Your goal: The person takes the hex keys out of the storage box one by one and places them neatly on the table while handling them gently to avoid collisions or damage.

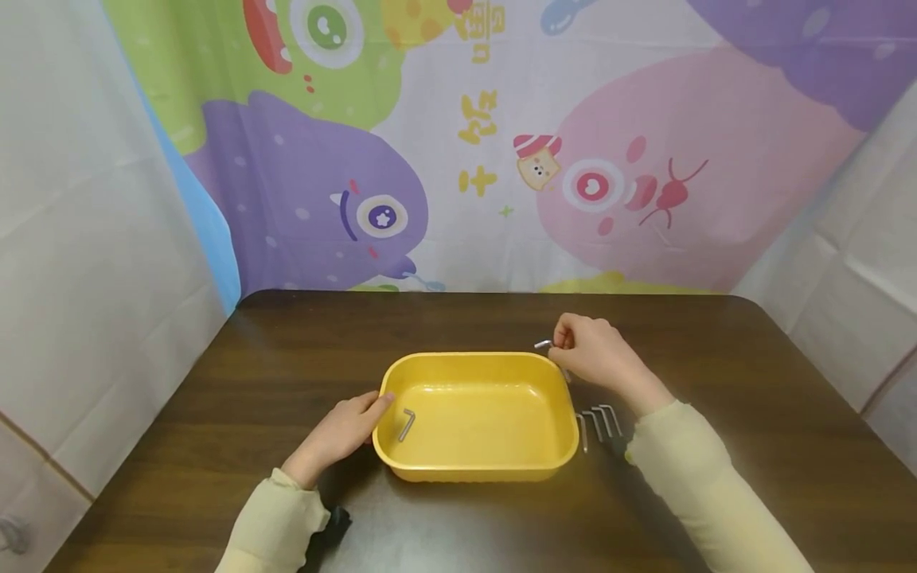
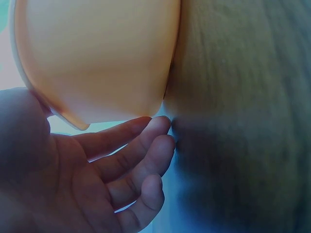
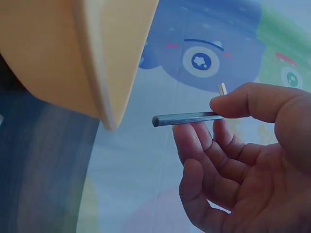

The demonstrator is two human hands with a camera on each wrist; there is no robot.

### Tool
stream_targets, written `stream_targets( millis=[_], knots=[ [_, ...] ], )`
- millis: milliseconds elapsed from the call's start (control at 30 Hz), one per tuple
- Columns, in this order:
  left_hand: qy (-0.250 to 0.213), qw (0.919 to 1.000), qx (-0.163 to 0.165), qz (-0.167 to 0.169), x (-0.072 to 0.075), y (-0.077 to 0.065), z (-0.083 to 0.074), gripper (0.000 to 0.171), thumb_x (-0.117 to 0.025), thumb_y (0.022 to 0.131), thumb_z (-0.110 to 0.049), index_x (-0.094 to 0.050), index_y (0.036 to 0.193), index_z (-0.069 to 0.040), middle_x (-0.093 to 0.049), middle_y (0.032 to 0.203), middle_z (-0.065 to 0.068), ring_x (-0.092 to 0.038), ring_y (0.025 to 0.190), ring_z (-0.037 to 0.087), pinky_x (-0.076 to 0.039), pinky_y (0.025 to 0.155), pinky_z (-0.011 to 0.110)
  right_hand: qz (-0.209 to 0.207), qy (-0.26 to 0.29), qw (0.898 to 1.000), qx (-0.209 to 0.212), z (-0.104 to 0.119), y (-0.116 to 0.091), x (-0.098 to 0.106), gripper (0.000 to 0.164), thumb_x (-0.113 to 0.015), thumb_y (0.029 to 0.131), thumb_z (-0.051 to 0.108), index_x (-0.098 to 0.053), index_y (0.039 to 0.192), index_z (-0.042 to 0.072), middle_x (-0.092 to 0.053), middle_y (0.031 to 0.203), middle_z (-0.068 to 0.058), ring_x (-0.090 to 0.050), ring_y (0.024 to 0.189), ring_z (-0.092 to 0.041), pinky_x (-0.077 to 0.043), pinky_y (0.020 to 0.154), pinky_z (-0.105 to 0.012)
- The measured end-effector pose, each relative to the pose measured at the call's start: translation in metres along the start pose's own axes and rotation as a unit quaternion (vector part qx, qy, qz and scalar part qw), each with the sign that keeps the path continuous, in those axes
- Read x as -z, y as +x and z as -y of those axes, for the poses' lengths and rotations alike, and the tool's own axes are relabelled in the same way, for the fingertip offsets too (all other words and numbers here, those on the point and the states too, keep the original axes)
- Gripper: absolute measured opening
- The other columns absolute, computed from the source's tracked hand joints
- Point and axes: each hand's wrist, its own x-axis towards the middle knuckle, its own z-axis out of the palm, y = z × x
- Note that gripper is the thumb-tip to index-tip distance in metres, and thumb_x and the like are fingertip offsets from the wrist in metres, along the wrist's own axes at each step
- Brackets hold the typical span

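My left hand (image 1: 347, 426) holds the left end of a yellow tray (image 1: 476, 473), thumb over the rim and fingers along the outer wall in the left wrist view. At the tray's far right corner, my right hand (image 1: 593, 350) pinches an L-shaped hex key (image 3: 187, 119) between thumb and fingers. One arm of that key points level toward the tray wall in the right wrist view, and its other end juts up past the thumb. Inside the tray, near its left end, lies another hex key (image 1: 407, 426).
Several more hex keys (image 1: 583, 436) lie in a row on the dark wooden table (image 1: 458, 533), just right of the tray. A curtain (image 1: 487, 239) with cartoon figures hangs behind the table's far edge. Pale walls (image 1: 79, 239) flank both sides.
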Motion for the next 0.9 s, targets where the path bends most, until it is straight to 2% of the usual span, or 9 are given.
stream_targets(
  millis=[233,467,733,900],
  knots=[
    [-0.001,1.0,0.001,0.0,-0.001,0.001,0.001,0.045,-0.036,0.096,-0.044,-0.058,0.11,-0.008,-0.054,0.068,0.002,-0.05,0.063,0.014,-0.039,0.061,0.028,-0.033,0.017,0.999,-0.002,-0.012,-0.011,-0.004,0.009,-0.058,0.076,0.017,-0.054,0.081,0.01,-0.053,0.07,-0.001,-0.048,0.062,-0.015,-0.038,0.058,-0.027],
    [-0.005,1.0,0.002,0.005,0.0,0.0,-0.001,0.049,-0.035,0.096,-0.045,-0.056,0.116,-0.006,-0.057,0.074,0.002,-0.053,0.067,0.013,-0.042,0.064,0.028,-0.035,0.029,0.998,-0.032,-0.028,-0.019,-0.009,0.011,-0.058,0.077,0.017,-0.056,0.084,0.01,-0.056,0.073,-0.001,-0.049,0.062,-0.015,-0.038,0.058,-0.027],
    [-0.003,1.0,0.003,0.007,0.001,-0.001,-0.003,0.048,-0.035,0.096,-0.046,-0.056,0.111,-0.006,-0.053,0.068,0.002,-0.05,0.065,0.015,-0.039,0.062,0.028,-0.033,0.046,0.996,-0.064,-0.046,-0.028,-0.006,0.018,-0.058,0.079,0.018,-0.057,0.092,0.006,-0.062,0.077,-0.004,-0.053,0.064,-0.015,-0.039,0.058,-0.028],
    [-0.001,1.0,0.006,0.008,0.0,0.0,-0.002,0.05,-0.034,0.096,-0.046,-0.055,0.116,-0.006,-0.056,0.073,0.002,-0.052,0.067,0.013,-0.041,0.064,0.029,-0.024,0.052,0.996,-0.075,-0.057,-0.032,-0.007,0.019,-0.058,0.08,0.018,-0.057,0.093,0.005,-0.062,0.077,-0.004,-0.054,0.063,-0.014,-0.039,0.058,-0.028]
  ],
)
